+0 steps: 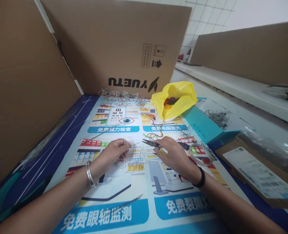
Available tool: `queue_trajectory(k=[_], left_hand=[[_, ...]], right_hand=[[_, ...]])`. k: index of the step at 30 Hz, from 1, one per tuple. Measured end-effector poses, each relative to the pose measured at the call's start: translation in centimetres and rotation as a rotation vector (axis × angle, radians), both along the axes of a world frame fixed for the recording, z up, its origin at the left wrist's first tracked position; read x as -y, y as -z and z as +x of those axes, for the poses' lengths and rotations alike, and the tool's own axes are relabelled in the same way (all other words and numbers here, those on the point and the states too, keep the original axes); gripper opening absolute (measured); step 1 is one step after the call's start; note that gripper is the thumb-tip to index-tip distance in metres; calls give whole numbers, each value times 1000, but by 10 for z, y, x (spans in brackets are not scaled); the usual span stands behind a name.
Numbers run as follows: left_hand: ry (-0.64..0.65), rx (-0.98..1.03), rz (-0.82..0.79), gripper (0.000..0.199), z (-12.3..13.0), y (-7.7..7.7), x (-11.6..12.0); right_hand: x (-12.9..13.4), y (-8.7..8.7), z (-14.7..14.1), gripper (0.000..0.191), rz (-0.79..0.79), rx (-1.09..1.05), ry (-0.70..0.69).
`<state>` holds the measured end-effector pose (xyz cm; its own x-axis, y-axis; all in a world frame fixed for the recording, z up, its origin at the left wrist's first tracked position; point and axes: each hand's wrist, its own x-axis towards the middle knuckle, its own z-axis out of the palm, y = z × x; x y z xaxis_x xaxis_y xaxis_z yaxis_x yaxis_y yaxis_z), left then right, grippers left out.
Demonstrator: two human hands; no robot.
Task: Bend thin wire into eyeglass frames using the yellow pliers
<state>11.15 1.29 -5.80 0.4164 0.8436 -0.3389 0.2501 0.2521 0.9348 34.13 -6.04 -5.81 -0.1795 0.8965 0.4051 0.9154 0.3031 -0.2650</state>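
Observation:
My left hand [118, 150], with a silver bangle on its wrist, pinches a thin looped wire [134, 156] above the printed mat [131, 182]. To its right, my right hand [169, 151], a black band on the wrist, is wrapped round small pliers [156, 144] with yellow handles. The pliers' dark jaws point left towards the wire, a small gap apart from the left fingers. Beyond the hands, coloured threads [156, 133] trail on the mat from a yellow bag [174, 99] with red and orange contents.
Tangled wire pieces [124, 94] lie along the upright cardboard [114, 42]. At right are a turquoise box [201, 125] with metal bits, a clear round spool [200, 154] and a labelled cardboard package [260, 172]. Green-handled tools [5, 198] lie at lower left.

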Motion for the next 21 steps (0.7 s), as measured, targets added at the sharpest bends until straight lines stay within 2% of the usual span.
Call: queue_trajectory(k=[5,8,11,17,21], left_hand=[[42,64,25,20,-2,0,0],[63,147,-23,19,-2,-1,0],[81,176,-57,16,-2,-1,1],[118,147,-32,14,-2,-3,2],[165,15,15,21,-3,-4,0]], right_hand=[[-2,-3,2,21,-33,166,50],[-3,-7,2,20,-27,313,50],[-3,-7,1,20,-4,365,32],[-3,-1,1,16,11,363,-31],[-2,-4,4,15,2,376,-32]])
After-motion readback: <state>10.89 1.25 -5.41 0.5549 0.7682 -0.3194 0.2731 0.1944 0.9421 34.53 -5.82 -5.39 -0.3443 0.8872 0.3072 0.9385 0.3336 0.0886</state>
